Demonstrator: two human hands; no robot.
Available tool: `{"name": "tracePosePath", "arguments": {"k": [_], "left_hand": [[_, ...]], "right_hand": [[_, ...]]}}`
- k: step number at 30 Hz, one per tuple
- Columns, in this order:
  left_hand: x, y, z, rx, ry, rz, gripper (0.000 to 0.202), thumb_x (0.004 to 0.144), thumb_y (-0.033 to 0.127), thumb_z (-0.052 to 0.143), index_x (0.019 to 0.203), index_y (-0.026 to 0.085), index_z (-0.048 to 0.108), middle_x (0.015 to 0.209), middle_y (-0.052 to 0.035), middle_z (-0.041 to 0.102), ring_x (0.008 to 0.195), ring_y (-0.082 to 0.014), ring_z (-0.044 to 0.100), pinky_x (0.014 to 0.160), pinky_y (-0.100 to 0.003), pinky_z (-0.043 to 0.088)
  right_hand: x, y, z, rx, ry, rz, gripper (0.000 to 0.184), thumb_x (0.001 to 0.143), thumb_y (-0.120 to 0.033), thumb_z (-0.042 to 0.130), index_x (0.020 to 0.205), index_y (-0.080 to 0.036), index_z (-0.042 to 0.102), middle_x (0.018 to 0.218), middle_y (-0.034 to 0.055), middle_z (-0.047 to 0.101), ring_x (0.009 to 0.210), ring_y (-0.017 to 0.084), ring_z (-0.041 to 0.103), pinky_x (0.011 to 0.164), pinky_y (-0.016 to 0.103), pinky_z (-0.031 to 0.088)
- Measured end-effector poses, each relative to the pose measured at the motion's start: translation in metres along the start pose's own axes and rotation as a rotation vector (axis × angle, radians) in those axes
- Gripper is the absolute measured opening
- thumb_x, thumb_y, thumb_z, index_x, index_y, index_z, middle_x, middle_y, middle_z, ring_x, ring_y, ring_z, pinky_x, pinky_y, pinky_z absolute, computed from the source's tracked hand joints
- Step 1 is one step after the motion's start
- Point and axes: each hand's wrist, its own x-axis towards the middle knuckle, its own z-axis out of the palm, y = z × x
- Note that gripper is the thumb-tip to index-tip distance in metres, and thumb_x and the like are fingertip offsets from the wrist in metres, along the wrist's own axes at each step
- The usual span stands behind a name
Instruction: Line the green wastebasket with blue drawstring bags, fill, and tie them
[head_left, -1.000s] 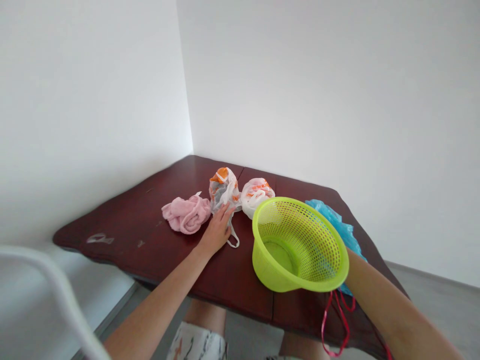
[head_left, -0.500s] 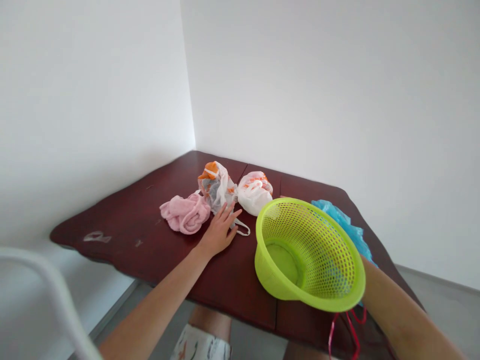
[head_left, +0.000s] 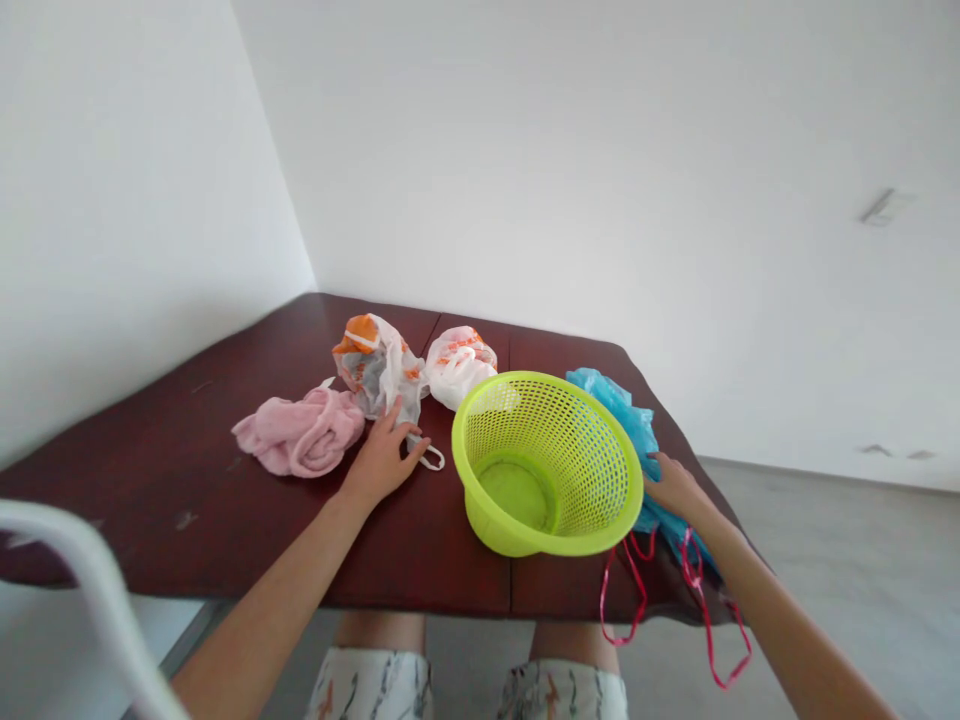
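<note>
A lime-green perforated plastic basket (head_left: 544,465) stands tilted on the dark red wooden table (head_left: 150,500), its open mouth facing me. My right hand (head_left: 675,490) lies on a crumpled blue plastic bag (head_left: 634,425) just right of the basket, and I cannot tell whether it grips. Thin red straps (head_left: 626,590) hang from that bag over the table edge. My left hand (head_left: 381,465) rests on the wood with fingers spread, next to the white loop handle (head_left: 431,458) of a white-and-orange plastic bag (head_left: 375,365). A pink towel (head_left: 300,435) lies left of it.
A second white-and-orange plastic bag (head_left: 459,365) sits behind the basket at the far side of the table. A curved white chair frame (head_left: 90,580) crosses the lower left. My knees in patterned shorts (head_left: 465,685) show below the table edge, with grey floor at right.
My right hand has come out from behind the basket onto the blue bag. The basket now sits lower on the table. The view has swung left, and my left hand has shifted little.
</note>
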Motion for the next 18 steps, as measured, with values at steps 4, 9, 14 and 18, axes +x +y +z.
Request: {"name": "tracePosePath", "arguments": {"k": [4, 9, 14, 18], "left_hand": [[0.001, -0.002, -0.003, -0.019, -0.001, 0.094, 0.034, 0.114, 0.05, 0.066, 0.101, 0.023, 0.082, 0.189, -0.0184, 0.054, 0.177, -0.0434, 0.048, 0.151, -0.071, 0.027], [-0.004, -0.004, -0.01, -0.025, 0.083, 0.083, 0.03, 0.113, 0.048, 0.066, 0.103, 0.025, 0.083, 0.184, -0.0161, 0.061, 0.182, -0.0445, 0.039, 0.148, -0.077, 0.03], [-0.008, 0.0, -0.018, 0.03, 0.134, 0.099, 0.033, 0.114, 0.047, 0.063, 0.106, 0.022, 0.084, 0.184, -0.0185, 0.059, 0.182, -0.05, 0.034, 0.146, -0.079, 0.032], [-0.007, 0.001, -0.019, 0.056, 0.16, 0.103, 0.032, 0.114, 0.046, 0.062, 0.109, 0.022, 0.084, 0.183, -0.0188, 0.06, 0.178, -0.0503, 0.04, 0.145, -0.076, 0.034]], "right_hand": [[0.002, 0.006, 0.012, 0.046, 0.049, -0.019, 0.036, 0.102, -0.038, 0.078, 0.13, -0.017, 0.085, 0.136, 0.0213, 0.084, 0.133, 0.041, 0.079, 0.113, 0.046, 0.058], [0.019, 0.008, -0.003, 0.106, 0.212, 0.116, 0.026, 0.117, -0.041, 0.071, 0.126, -0.018, 0.08, 0.127, 0.0111, 0.084, 0.118, 0.028, 0.08, 0.107, 0.044, 0.063], [0.015, 0.006, -0.024, 0.079, 0.244, 0.195, 0.029, 0.115, -0.042, 0.073, 0.126, -0.017, 0.078, 0.118, 0.0127, 0.081, 0.105, 0.028, 0.078, 0.098, 0.043, 0.063], [-0.022, -0.016, -0.026, 0.008, 0.298, 0.059, 0.044, 0.111, -0.033, 0.057, 0.147, -0.011, 0.069, 0.147, 0.0308, 0.072, 0.142, 0.044, 0.067, 0.117, 0.056, 0.051]]}}
